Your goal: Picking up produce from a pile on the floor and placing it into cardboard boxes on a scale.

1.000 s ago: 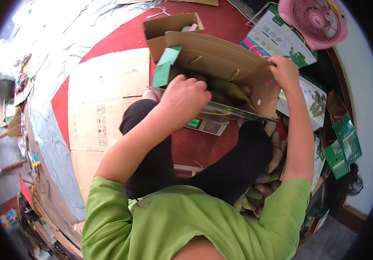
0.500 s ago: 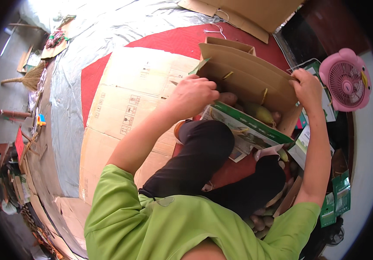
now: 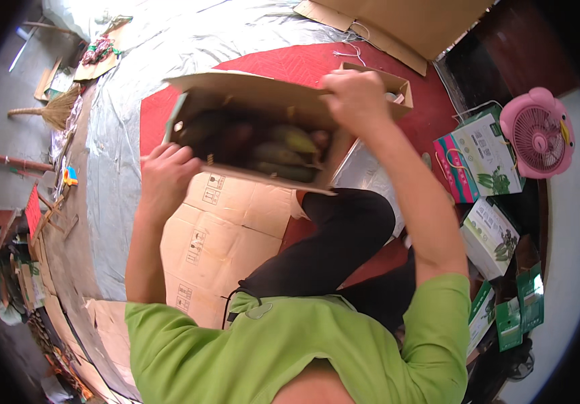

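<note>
An open cardboard gift box [image 3: 256, 174] is held tilted above the flattened cardboard, in front of my legs. My left hand [image 3: 170, 174] grips its near left corner, fingers curled over the edge. On the far right rim, my right hand [image 3: 359, 101] is closed around the raised cardboard. Inside lie several green and reddish long vegetables [image 3: 283, 153], blurred by motion; their kind is not clear. Deep shadow hides the left part of the inside.
A flattened cardboard sheet [image 3: 219, 242] lies on the red mat [image 3: 283, 64]. To the right stand printed gift boxes [image 3: 492, 239] and a pink fan [image 3: 538, 132]. A smaller open carton [image 3: 398, 87] is behind my right hand. A broom [image 3: 57, 111] lies far left.
Both hands have carried the box left, from beside my knees to over the cardboard sheet. Its opening has turned, and a silvery surface and gift boxes at the right are now uncovered.
</note>
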The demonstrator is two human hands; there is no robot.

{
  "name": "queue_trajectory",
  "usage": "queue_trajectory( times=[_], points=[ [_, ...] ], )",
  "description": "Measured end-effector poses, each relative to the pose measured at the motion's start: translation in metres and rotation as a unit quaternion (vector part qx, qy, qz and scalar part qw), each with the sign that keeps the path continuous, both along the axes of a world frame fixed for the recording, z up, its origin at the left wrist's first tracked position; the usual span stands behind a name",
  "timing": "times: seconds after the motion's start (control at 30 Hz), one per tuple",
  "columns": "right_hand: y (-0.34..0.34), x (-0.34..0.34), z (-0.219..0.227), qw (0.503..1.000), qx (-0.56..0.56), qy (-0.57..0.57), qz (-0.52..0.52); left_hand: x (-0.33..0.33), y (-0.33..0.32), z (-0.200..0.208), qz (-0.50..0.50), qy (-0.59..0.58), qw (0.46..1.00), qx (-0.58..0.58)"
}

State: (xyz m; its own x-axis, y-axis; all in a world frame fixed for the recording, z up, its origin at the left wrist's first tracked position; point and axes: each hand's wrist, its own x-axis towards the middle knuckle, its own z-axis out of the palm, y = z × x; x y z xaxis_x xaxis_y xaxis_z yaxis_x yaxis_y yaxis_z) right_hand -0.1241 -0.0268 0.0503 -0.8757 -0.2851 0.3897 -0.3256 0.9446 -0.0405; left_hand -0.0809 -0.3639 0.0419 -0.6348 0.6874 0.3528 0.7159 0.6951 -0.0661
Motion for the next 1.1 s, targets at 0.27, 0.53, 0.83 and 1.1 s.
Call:
queue_trajectory(
  times=[0.27, 0.53, 0.83, 1.1],
  points=[
    [-0.175, 0.012, -0.075, 0.980, -0.077, -0.163, 0.088, 0.071, -0.151, -0.027, 0.180, -0.071, 0.972, -0.136],
    [-0.270, 0.101, -0.149, 0.897, -0.226, -0.363, 0.114, 0.127, -0.217, -0.064, 0.226, -0.159, 0.939, -0.207],
    [-0.233, 0.091, -0.112, 0.905, -0.169, -0.353, 0.166, 0.101, -0.128, -0.006, 0.255, -0.163, 0.931, -0.202],
    [-0.070, 0.086, -0.046, 0.905, -0.383, -0.182, 0.029, 0.034, 0.008, -0.012, -0.008, -0.108, 0.994, 0.030]
  ],
)
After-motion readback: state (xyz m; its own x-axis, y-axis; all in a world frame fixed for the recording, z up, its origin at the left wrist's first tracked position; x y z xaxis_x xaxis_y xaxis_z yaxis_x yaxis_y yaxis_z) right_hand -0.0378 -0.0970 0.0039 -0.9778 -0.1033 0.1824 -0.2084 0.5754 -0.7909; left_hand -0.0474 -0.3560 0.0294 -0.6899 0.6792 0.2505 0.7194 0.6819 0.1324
